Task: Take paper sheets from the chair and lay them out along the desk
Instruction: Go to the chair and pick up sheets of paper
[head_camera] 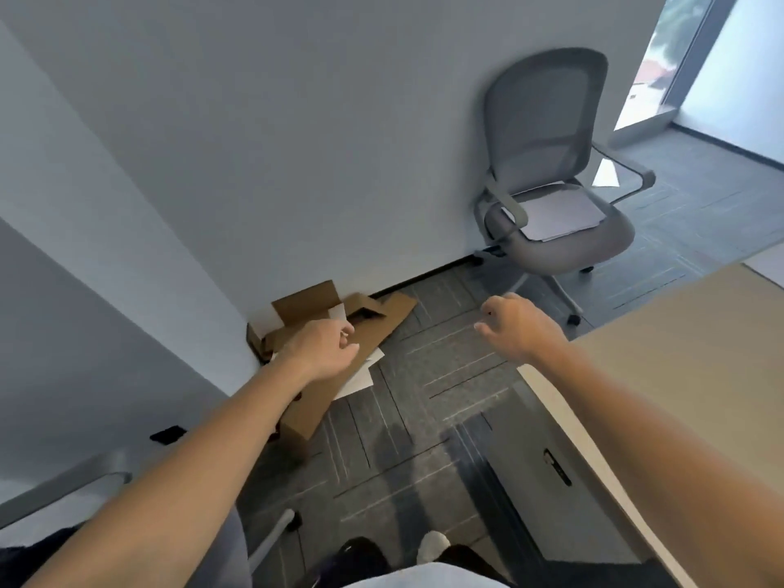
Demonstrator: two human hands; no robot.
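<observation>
Seemingly nothing is done yet. From the head view, the sheets (555, 210) lie stacked on the seat of the chair (547, 120), well apart from both hands. The left hand (326, 352) and right hand (517, 328) reach out in front, fingers loosely curled, holding nothing as far as the blur lets me tell. No sheet shows on the visible part of the desk (679, 354), so I judge the fetching and the laying out are both left to do.
</observation>
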